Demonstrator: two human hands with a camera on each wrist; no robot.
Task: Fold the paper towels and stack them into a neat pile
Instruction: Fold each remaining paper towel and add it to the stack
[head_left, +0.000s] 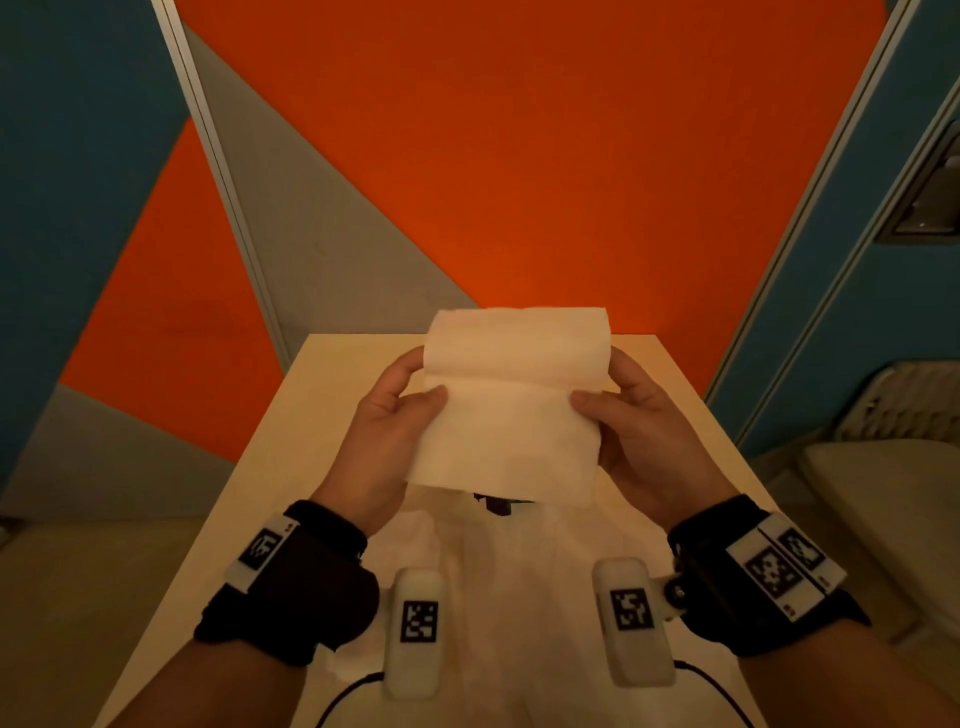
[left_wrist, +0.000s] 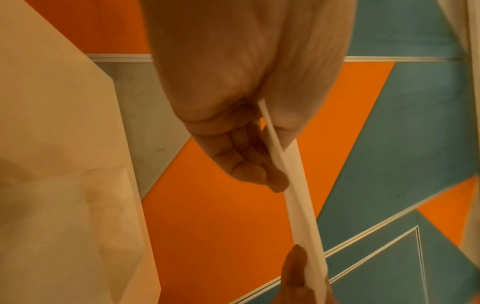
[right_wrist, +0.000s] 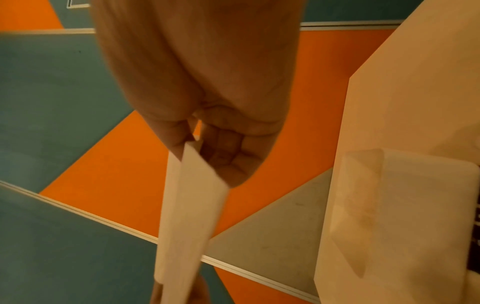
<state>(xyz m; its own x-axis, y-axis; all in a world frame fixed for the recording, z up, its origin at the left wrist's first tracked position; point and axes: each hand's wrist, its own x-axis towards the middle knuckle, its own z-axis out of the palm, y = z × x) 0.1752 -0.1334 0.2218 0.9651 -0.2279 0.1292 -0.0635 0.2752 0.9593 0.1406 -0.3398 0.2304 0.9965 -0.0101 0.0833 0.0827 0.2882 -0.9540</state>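
I hold one white paper towel (head_left: 506, 405) in the air above the table, with a crease across its middle. My left hand (head_left: 400, 405) pinches its left edge between thumb and fingers. My right hand (head_left: 615, 410) pinches the right edge the same way. The left wrist view shows the paper towel (left_wrist: 298, 201) edge-on running from my left hand (left_wrist: 262, 150) to the other hand's fingers (left_wrist: 296, 273). From the right wrist, the paper towel (right_wrist: 189, 205) hangs as two layers from my right hand (right_wrist: 205, 152). More white paper towels (head_left: 498, 561) lie flat on the table below my wrists.
The small beige table (head_left: 322, 384) stands on an orange, grey and blue patterned floor (head_left: 519, 156). A small dark object (head_left: 493, 503) peeks out under the held towel. A white seat (head_left: 893, 499) sits to the right of the table.
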